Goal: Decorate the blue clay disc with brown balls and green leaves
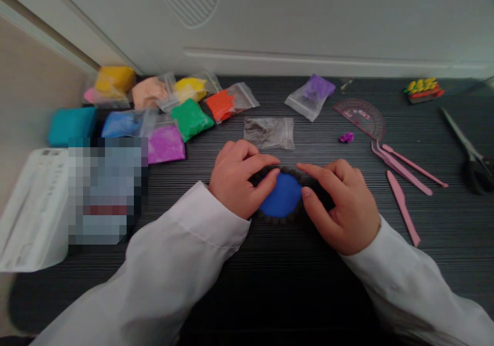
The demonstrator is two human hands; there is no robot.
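A round blue clay disc with a bumpy dark rim lies flat on the dark table. My left hand is closed on the rim's upper left, its thumb on the disc side and its index finger along the outer side. From the right, my right hand reaches the same disc. Its thumb tip touches the right edge, while the index finger stretches toward the rim's top right, apart from the thumb. Just beyond the disc rests a clear zip bag with dark remnants inside.
Bags of coloured clay cluster at the back left, near a white packet and a blurred-out item. Rightward are a purple clay bag, protractor, purple clay bit, pink tools, scissors and a small colourful model.
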